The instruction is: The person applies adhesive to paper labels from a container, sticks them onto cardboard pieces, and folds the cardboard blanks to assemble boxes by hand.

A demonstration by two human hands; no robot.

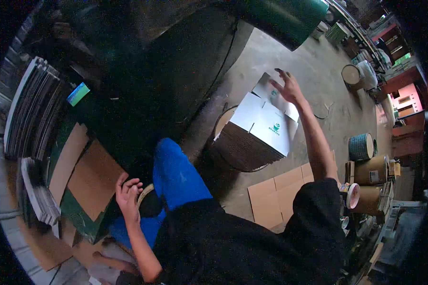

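A stack of flat white cardboard box blanks (264, 121) with green print lies on a round drum or stool (223, 118), tilted in my view. Above the far end of the top blank is my right hand (288, 89), its fingers spread and nothing in them; whether it touches the cardboard I cannot tell. My left hand (128, 195) hovers near my blue-clad knee, fingers loosely bent and apart, holding nothing. Beside it shows a pale curved rim (146, 194), partly hidden. A brown cardboard sheet (94, 175) lies just to its left on a dark green surface.
Stacked cardboard sheets (31, 109) stand at far left, near a small lit screen (78, 94). Brown cardboard (276, 194) lies on the floor at right. A large green cylinder (290, 21) is overhead in view. Drums (368, 171) line the right side. Another person's arm (114, 261) shows bottom left.
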